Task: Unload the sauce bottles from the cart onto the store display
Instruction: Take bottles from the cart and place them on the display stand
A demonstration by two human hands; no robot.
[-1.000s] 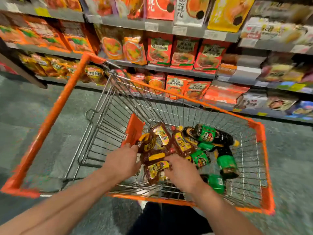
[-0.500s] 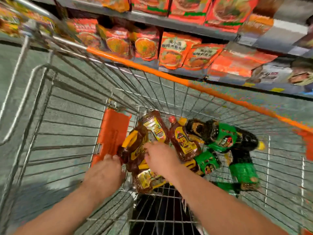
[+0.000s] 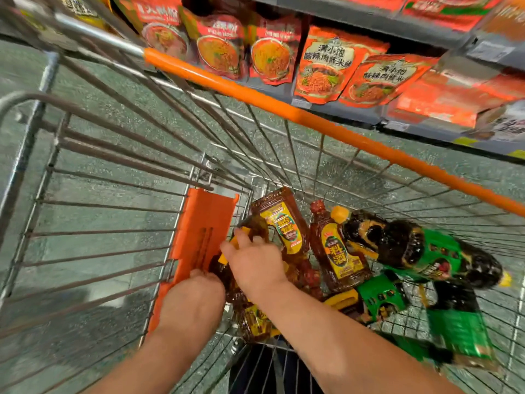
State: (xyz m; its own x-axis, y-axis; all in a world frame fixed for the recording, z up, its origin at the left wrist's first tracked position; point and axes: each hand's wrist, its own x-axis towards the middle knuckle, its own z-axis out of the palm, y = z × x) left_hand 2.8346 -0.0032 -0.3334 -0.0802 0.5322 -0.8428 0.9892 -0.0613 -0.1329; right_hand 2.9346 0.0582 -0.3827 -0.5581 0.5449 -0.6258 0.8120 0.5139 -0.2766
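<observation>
Both hands deeper in cart (image 3: 312, 120); store shelf (image 3: 369, 115) behind, speckled floor (image 3: 93, 194).

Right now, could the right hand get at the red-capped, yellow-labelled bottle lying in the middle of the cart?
Probably yes. The red-capped bottle lies on top of the pile, uncovered, just beside the right hand, which rests on the neighbouring brown bottles. Nothing stands between them; the green-labelled bottles lie on its far side.

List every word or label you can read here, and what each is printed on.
"料酒": yellow label of the red-capped bottle in the cart.
"满小饱" above "酸辣肉酱米线": orange pouches on the shelf.
Green-label bottles, the other yellow labels and the shelf price tags: too blurred to read.
</observation>
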